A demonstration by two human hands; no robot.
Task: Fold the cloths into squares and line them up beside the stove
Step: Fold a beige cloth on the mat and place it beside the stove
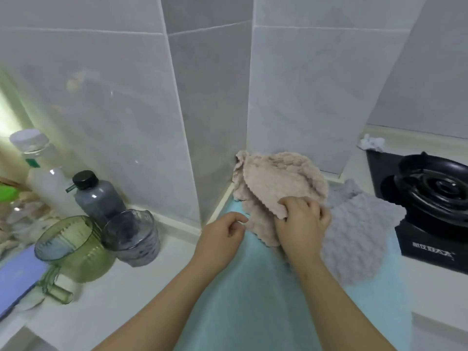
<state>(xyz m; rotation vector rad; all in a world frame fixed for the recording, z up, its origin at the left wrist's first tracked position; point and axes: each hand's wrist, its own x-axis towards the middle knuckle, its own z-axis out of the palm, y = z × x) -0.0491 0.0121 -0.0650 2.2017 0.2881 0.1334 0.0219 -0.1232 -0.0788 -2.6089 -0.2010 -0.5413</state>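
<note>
Three cloths lie left of the black gas stove [430,196]. Nearest is the flat light-blue cloth [253,287], with the left hand [221,233] over it, loosely curled, holding nothing. The right hand [301,224] grips a fold of the beige fluffy cloth [278,178]. The grey fluffy cloth [354,231] lies just beside the stove. White front lettering [433,253] on the stove is illegible.

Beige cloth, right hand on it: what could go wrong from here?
1. Only the right hand grips the beige cloth, at one corner. The left hand holds nothing, so the fold may come out skewed.
2. The beige cloth is bunched against the grey cloth, so pulling could drag that one askew.
3. The grey cloth lies right beside the stove and could slide onto it.
</note>
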